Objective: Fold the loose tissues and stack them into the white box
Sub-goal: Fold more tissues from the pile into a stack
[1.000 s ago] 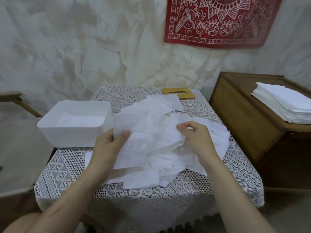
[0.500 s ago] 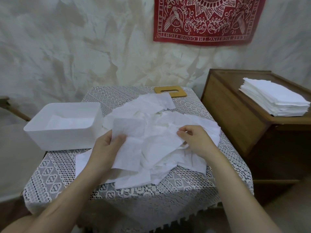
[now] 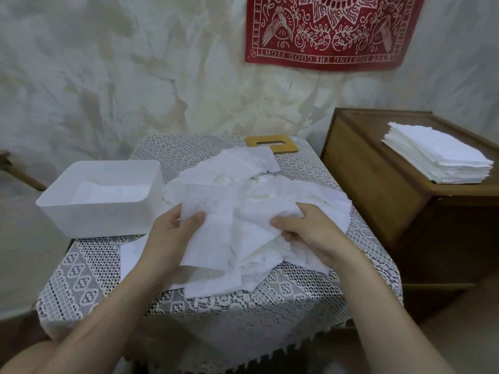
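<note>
While left hand (image 3: 172,234) pinches a tissue (image 3: 210,247), right hand (image 3: 310,233) clutches crumpled tissues (image 3: 256,217).

Both bare forearms extend forward from the lower frame edge and converge toward centre. The left hand (image 3: 172,233) has its thumb on top and fingers beneath, pinching a tissue sheet (image 3: 213,238). The right hand (image 3: 310,233), back facing up, has its fingers curled and grips crumpled tissue (image 3: 256,218).
</note>
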The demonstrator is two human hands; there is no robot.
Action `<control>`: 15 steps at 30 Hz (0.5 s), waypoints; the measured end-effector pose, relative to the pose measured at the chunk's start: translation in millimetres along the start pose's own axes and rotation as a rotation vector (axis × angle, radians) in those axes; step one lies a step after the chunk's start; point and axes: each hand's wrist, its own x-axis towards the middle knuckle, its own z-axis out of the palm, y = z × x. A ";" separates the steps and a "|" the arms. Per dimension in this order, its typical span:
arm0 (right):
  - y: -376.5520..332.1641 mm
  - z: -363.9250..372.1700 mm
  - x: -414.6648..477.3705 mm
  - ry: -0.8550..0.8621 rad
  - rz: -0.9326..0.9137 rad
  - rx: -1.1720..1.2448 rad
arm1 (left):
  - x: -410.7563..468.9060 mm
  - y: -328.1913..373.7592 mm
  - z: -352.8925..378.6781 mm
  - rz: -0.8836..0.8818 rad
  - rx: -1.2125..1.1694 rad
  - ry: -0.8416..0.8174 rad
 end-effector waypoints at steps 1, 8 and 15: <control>-1.4 0.6 1.0 0.001 -0.008 0.068 | 0.1 0.0 -0.3 0.002 0.002 0.003; -10.7 5.8 7.7 -0.053 0.012 0.451 | -1.0 4.1 -4.8 0.038 -0.037 0.015; 11.2 6.9 16.3 0.107 0.029 -0.173 | -0.2 0.0 -5.4 -0.013 -0.049 -0.029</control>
